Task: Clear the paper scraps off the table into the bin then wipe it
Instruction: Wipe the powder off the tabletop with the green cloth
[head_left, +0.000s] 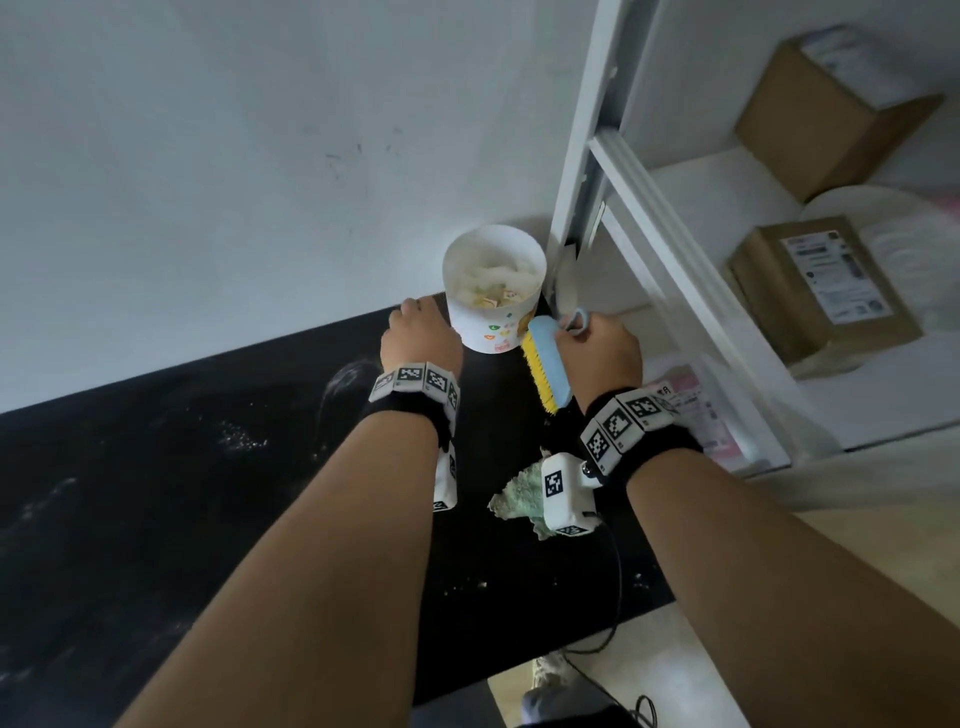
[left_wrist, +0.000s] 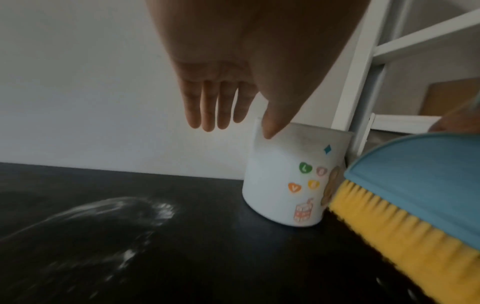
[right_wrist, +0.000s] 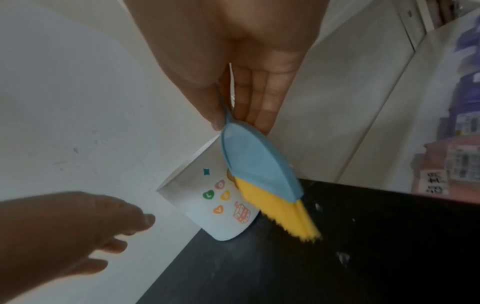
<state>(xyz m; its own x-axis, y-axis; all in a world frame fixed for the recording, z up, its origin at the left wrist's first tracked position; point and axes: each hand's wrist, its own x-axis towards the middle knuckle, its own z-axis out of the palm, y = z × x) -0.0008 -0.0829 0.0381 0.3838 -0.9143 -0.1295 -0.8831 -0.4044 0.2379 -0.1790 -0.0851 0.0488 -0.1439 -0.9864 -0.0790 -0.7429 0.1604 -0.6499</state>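
From the head view, a person leans over a black table (head_left: 156, 493). A white paper cup serving as the bin (head_left: 493, 291) stands upright at the table's far edge, against the wall, with paper scraps (head_left: 498, 291) inside. The left hand (head_left: 421, 338) sits just beside the bin's left side. The right hand (head_left: 602, 353) grips a blue brush with yellow bristles (head_left: 545, 369) just right of the bin. A green cloth (head_left: 519, 493) lies on the table nearer the person, and fine white dust streaks the dark surface.

From the left wrist, the left hand's fingers (left_wrist: 213, 107) are straight and released; the thumb appears to touch the bin's rim, though blur makes contact uncertain. The bin looks slightly tilted here.

From the right wrist, the thumb and fingers (right_wrist: 259, 98) pinch the brush's thin handle, bristles angled down beside the bin's wall.

The risk is tipping: the bin is light and loosely steadied, so a brush stroke or nudging thumb could knock it over and spill the scraps.
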